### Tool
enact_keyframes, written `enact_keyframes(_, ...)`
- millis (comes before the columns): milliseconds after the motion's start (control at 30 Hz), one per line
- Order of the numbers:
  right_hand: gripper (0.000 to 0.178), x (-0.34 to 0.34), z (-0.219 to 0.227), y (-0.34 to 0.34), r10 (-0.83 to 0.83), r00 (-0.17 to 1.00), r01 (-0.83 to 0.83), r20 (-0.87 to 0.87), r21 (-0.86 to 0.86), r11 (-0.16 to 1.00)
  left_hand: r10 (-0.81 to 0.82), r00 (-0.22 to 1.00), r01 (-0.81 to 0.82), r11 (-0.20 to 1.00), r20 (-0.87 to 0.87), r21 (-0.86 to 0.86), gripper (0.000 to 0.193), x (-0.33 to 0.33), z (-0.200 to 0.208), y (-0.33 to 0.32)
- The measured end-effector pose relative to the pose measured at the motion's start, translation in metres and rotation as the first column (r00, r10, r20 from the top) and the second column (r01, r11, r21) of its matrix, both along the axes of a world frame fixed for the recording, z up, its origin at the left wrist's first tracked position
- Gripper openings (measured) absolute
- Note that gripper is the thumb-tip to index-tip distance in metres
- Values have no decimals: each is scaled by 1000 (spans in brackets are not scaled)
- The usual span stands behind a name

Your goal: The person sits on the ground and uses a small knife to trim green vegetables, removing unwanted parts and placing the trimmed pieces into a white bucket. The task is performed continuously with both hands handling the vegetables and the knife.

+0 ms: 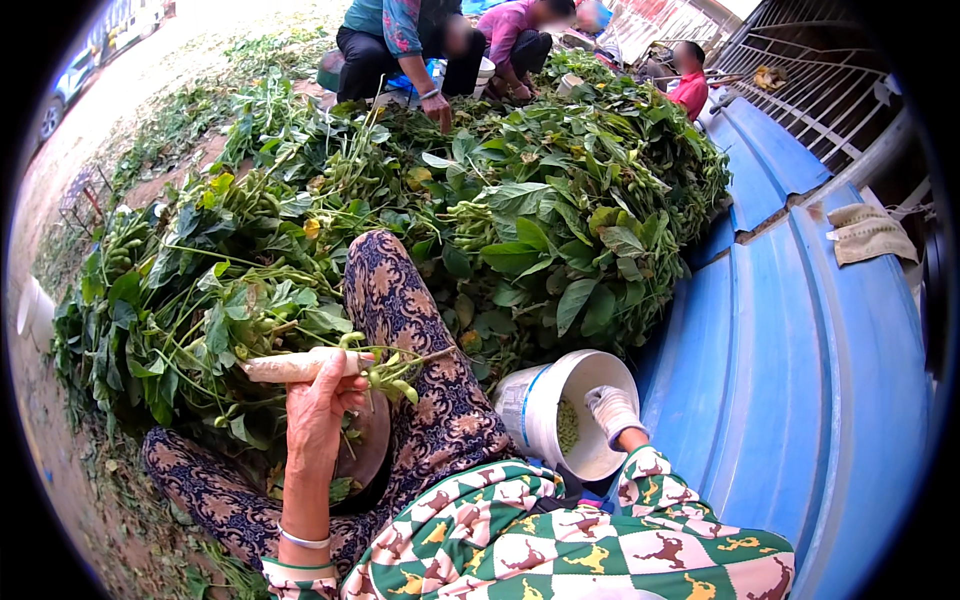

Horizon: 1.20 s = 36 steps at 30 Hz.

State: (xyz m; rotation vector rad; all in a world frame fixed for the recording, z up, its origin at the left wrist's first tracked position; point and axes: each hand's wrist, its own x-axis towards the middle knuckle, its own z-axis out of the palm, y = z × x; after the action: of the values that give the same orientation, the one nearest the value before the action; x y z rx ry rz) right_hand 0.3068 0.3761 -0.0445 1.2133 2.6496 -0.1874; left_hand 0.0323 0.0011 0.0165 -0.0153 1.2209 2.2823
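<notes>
My left hand point(322, 400) is closed on the stem of a soybean plant, whose green pods point(392, 380) stick out to the right of the fingers. A long pale sleeve-like piece point(295, 367) lies across the top of this hand; whether it covers a finger, I cannot make out. My right hand point(612, 412), in a whitish glove, reaches over the mouth of a white bucket point(540, 400). Its fingertips are partly hidden. Shelled green beans point(567, 428) lie inside the bucket. Below my left hand, a round brownish pan-like object point(368, 440) shows between my legs.
A large heap of cut bean plants point(480, 220) rises before my knees. Blue metal sheeting point(780, 330) runs along the right, with a beige cloth point(868, 235) on it. Several people, one in pink point(515, 35), sit beyond the heap. A white container point(36, 310) stands far left.
</notes>
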Motion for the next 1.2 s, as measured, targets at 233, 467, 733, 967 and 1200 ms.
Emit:
enact_keyframes(233, 33, -136, 137, -89, -88, 869, -397, -487, -793, 463, 39, 977, -18, 995, -211, 102, 23, -5, 45, 33)
enact_keyframes(467, 33, -211, 113, -160, -136, 782, -534, -608, -768, 354, -43, 925, 55, 998, -377, 21, 14, -1, 71, 58)
enact_keyframes(733, 26, -208, 95, -184, -50, 961, -260, -274, -947, 188, 35, 963, -70, 990, -267, -123, 11, 26, 23, 30)
enact_keyframes(967, 21, -206, 76, -197, -147, 918, -358, -368, -929, 88, 61, 976, -92, 985, -210, -144, 11, 34, 22, 22)
enact_keyframes(1200, 20, -212, 69, -200, 347, 759, -641, -550, -544, 541, 55, 954, -159, 925, -294, -344, 5, 43, 33, 15)
